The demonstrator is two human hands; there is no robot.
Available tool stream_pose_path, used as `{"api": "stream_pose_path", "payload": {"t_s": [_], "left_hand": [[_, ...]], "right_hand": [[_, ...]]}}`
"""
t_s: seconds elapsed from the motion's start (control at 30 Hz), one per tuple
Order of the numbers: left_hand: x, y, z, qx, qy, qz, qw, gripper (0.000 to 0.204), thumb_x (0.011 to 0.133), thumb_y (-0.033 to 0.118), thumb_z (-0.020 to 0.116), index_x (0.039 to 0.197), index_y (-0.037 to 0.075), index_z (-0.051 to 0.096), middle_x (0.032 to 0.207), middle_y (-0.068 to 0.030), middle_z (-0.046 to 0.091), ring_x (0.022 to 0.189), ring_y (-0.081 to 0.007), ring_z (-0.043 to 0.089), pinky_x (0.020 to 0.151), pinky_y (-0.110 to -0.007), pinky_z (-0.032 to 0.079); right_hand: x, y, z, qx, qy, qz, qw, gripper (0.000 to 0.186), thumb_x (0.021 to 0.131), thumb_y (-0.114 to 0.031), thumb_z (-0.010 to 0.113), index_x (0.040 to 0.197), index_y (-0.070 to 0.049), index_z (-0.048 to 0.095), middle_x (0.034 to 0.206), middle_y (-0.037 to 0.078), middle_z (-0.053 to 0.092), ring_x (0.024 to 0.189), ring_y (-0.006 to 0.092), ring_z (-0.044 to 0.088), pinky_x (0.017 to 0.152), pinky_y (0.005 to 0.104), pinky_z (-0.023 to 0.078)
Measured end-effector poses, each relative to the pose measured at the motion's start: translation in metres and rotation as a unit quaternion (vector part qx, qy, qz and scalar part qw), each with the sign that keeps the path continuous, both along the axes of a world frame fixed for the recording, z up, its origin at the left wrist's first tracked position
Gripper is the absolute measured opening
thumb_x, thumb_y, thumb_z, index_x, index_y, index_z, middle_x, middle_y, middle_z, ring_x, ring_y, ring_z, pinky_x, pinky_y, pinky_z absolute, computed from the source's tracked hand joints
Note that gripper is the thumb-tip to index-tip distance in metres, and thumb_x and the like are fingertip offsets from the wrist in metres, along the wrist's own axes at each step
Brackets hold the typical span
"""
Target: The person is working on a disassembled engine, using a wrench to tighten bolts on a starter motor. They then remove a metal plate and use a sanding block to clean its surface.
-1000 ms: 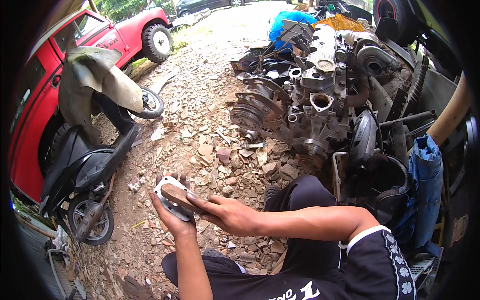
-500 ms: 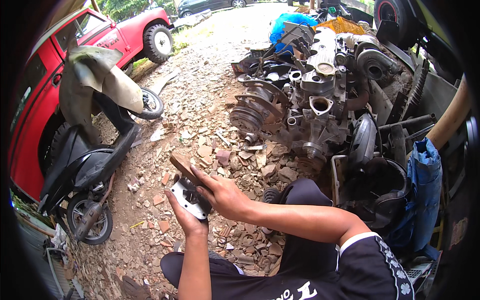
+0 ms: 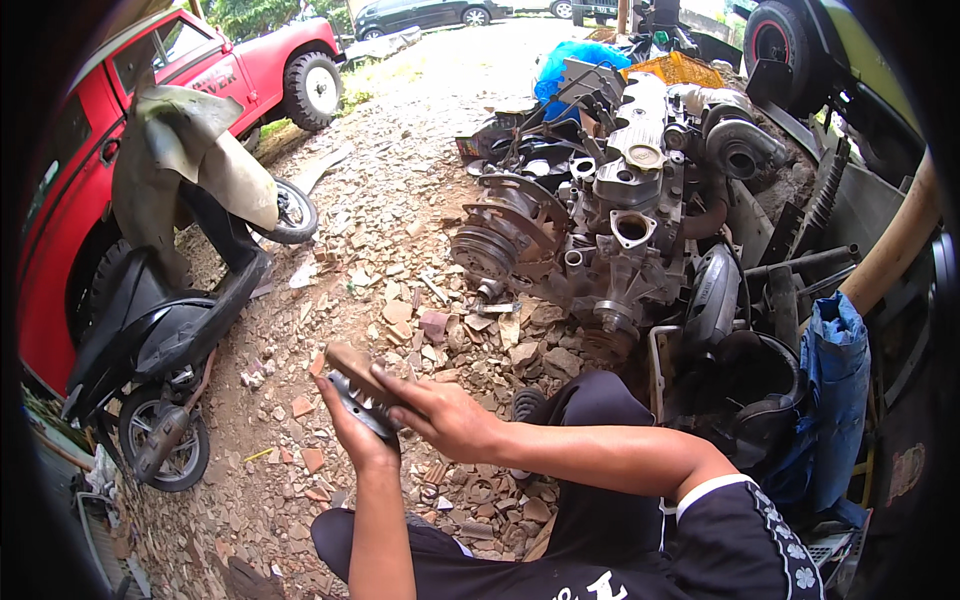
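Note:
In my left hand [image 3: 363, 438] lies a silvery metal part [image 3: 358, 408], a small casting with holes, gripped from below and along its side. My right hand [image 3: 452, 420] holds a brown wooden-backed brush [image 3: 350, 364], fingers stretched along its back. The brush sits over the metal part, its dark bristle side facing down onto it. Much of the part is hidden beneath the brush and fingers. Both hands are in front of my bent knees, above stony ground [image 3: 300, 400].
A large greasy engine [image 3: 630, 190] stands ahead to the right, with a black helmet-like shell [image 3: 770, 360] and blue sheeting [image 3: 838, 380] nearer me. To the left are a scooter [image 3: 190, 320] and a red off-road vehicle [image 3: 50, 300]. Broken tile and rubble cover the ground.
The metal part has tilted so less of its bright face shows. The brush has shifted over it, and both hands appear slightly lower and further left as the view moved.

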State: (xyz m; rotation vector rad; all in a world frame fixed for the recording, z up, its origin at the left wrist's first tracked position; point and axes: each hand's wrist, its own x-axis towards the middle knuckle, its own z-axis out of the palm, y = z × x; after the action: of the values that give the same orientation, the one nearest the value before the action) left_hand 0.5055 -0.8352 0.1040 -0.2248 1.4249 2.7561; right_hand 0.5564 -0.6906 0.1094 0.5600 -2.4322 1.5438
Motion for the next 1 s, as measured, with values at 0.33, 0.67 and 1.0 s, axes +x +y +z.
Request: {"api": "stream_pose_path", "payload": {"t_s": [0.33,0.67,1.0], "left_hand": [[0.003,-0.004,-0.004,0.044,-0.059,0.01,0.997,0.073,0.101,0.068,0.049,0.146,0.01,0.05,0.134,-0.009,0.06,0.118,-0.026,0.062,0.1,-0.042,0.052],[0.006,-0.016,-0.008,0.044,-0.026,-0.001,0.999,0.075,0.101,0.068,0.049,0.149,0.011,0.047,0.133,-0.0097,0.06,0.123,-0.0268,0.061,0.104,-0.043,0.05],[0.014,-0.007,0.0,0.068,-0.032,-0.089,0.993,0.075,0.1,0.07,0.049,0.138,0.006,0.054,0.122,-0.0113,0.066,0.11,-0.0238,0.067,0.094,-0.04,0.056]], "right_hand": [[-0.006,-0.003,-0.019,0.048,0.045,-0.029,0.997,0.059,0.103,-0.025,0.06,0.158,-0.016,0.042,0.094,0.025,0.066,0.083,0.0409,0.067,0.078,0.0502,0.052],[0.002,-0.006,-0.009,0.054,0.048,-0.033,0.997,0.061,0.101,-0.021,0.064,0.158,-0.013,0.043,0.095,0.02,0.065,0.084,0.0365,0.066,0.076,0.046,0.052],[-0.006,-0.012,-0.008,-0.001,0.061,-0.032,0.998,0.057,0.103,-0.023,0.06,0.157,-0.016,0.044,0.093,0.024,0.067,0.087,0.0418,0.067,0.081,0.0487,0.052]]}}
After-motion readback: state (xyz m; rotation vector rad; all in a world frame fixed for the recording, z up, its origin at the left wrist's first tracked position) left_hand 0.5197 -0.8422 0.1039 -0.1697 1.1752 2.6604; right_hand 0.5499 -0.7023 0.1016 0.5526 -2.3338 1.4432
